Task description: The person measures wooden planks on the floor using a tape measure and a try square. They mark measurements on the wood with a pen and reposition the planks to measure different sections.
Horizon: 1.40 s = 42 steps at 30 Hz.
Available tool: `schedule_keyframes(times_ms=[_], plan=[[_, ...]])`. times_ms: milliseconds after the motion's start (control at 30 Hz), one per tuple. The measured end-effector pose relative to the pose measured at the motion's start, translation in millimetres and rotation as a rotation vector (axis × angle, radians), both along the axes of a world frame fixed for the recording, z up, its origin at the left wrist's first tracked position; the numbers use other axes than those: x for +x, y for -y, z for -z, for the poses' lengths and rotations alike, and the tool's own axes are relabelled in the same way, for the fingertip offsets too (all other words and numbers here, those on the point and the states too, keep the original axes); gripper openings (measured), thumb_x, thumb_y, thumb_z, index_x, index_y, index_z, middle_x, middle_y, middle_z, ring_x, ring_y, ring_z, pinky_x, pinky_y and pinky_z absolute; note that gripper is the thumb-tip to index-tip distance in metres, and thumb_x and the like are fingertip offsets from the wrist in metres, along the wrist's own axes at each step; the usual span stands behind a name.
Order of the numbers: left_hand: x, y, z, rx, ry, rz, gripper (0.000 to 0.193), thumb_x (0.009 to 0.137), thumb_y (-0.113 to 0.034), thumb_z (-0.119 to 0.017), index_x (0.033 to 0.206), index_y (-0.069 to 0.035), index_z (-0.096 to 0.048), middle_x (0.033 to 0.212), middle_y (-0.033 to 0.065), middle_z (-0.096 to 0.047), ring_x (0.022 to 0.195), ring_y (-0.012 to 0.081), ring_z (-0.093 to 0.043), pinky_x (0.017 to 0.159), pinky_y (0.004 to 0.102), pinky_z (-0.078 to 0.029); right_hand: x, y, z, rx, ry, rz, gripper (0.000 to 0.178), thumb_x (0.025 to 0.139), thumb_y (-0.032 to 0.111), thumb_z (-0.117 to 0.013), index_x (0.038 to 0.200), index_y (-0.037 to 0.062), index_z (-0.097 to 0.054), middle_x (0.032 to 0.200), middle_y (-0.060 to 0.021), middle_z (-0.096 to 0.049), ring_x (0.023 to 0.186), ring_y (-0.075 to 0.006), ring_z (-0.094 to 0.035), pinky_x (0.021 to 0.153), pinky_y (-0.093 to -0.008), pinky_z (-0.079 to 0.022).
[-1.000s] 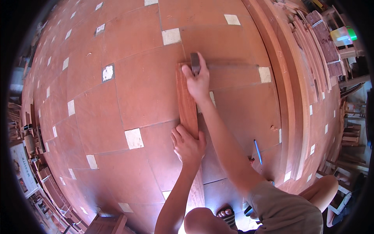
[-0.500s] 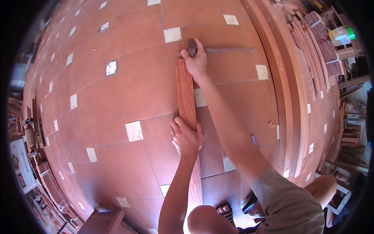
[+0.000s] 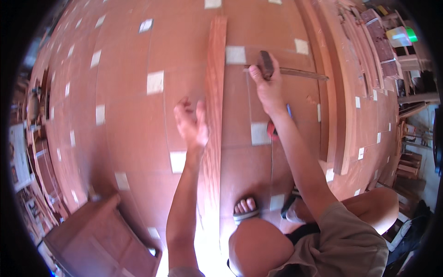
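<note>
A long reddish wooden plank (image 3: 216, 92) runs away from me, its near part washed out by bright light. My left hand (image 3: 191, 122) is at its left side, with nothing in it; the fingers are apart, a little curled and blurred. Right of the plank and apart from it, my right hand (image 3: 267, 85) grips a wooden marking gauge (image 3: 266, 63). The gauge has a dark block on a long thin stem, which points mostly to the right. My palm hides part of the block.
A blue pen (image 3: 289, 110) and a red object (image 3: 272, 131) lie by my right forearm. Long timber beams (image 3: 330, 92) lie at the right, with stacked boards (image 3: 362, 51) beyond. A wooden cabinet-like piece (image 3: 92, 231) stands at the lower left, on the tiled floor (image 3: 124, 143).
My left hand has let go of the plank and moved left. My right hand has carried the marking gauge off the plank's far end to the right. The view has shifted.
</note>
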<state>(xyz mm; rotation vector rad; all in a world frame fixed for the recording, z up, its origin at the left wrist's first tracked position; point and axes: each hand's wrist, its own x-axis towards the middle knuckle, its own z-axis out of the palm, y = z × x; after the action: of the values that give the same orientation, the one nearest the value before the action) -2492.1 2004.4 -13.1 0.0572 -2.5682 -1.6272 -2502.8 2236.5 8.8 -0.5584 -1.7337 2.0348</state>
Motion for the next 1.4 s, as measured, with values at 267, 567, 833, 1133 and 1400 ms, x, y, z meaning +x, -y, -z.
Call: schedule_keyframes(times_ms=[267,567,833,1133,1400], plan=[[400,191,-10,-0.647,0.312,0.14,0.099,0.071,-0.066,-0.089,0.128,0.005,-0.049,0.111,0.022,-0.053,0.1,0.0394,-0.058,0.086,0.055,-0.049,72,31,0,0.093,0.058,-0.02,0.066,0.1,0.018,-0.077,0.154,0.0039,-0.042,0.112,-0.0042,-0.068,0.099,-0.0115,-0.066,0.089,-0.0272,-0.055],[388,155,8,-0.591,0.165,-0.004,0.052,0.063,-0.022,-0.09,0.102,-0.001,-0.062,0.09,0.0174,-0.065,0.08,0.0417,-0.066,0.072,0.0527,-0.055,52,86,40,0.118,0.045,-0.078,0.068,0.1,0.023,-0.078,0.155,0.0041,-0.042,0.119,-0.004,-0.065,0.1,-0.0108,-0.061,0.088,-0.028,-0.052],[218,62,6,-0.516,0.092,-0.038,0.056,0.063,-0.026,-0.09,0.107,-0.002,-0.067,0.092,0.0176,-0.067,0.084,0.042,-0.067,0.077,0.0519,-0.057,-51,45,65,0.258,0.054,0.053,0.072,0.095,0.022,-0.081,0.153,0.0007,-0.045,0.139,-0.0176,-0.063,0.121,-0.0217,-0.063,0.1,-0.0356,-0.052],[92,-20,3,-0.617,0.214,0.022,0.058,0.076,-0.025,-0.08,0.116,0.004,-0.051,0.109,0.0248,-0.054,0.108,0.046,-0.055,0.092,0.0586,-0.048,-182,29,77,0.337,-0.004,0.187,0.07,0.097,0.014,-0.078,0.156,0.0036,-0.042,0.127,-0.0095,-0.066,0.112,-0.016,-0.065,0.098,-0.0324,-0.054],[84,-20,12,-0.702,0.237,0.073,0.052,0.081,-0.027,-0.079,0.108,0.005,-0.049,0.103,0.0254,-0.05,0.102,0.0478,-0.055,0.085,0.0601,-0.049,-203,26,78,0.174,-0.045,0.131,0.069,0.091,0.016,-0.08,0.151,0.0007,-0.047,0.139,-0.0187,-0.064,0.128,-0.029,-0.062,0.107,-0.0387,-0.049]])
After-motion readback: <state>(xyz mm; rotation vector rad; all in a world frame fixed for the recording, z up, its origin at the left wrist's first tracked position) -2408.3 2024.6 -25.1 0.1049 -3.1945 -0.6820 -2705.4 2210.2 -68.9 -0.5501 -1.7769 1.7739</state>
